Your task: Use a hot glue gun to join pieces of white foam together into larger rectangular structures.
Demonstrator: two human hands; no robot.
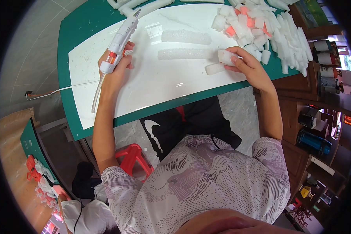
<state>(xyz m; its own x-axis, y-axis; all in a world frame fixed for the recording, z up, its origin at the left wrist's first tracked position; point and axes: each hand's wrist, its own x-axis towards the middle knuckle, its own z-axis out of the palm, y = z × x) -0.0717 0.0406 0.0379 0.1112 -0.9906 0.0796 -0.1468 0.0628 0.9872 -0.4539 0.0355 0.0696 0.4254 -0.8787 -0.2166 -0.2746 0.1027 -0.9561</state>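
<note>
My left hand (121, 67) is wrapped round a white hot glue gun (123, 37), its nozzle tilted up toward the far side. A translucent glue stick (96, 97) trails from the gun's back end. Between the thumb and fingers of my right hand (251, 69) is a short white foam block (225, 57). Just below it, another foam block (214, 69) lies on the white board (160, 87). In the middle of the board rest two long foam strips, a far one (186, 37) and a near one (185, 54), roughly parallel and apart.
A green table (80, 25) carries the board. White and pink foam pieces (243, 29) are heaped at the far right, beside long foam sticks (290, 43). A white cord (80, 85) runs off the left edge. Below stands a red stool (134, 160); another person (85, 214) is at lower left.
</note>
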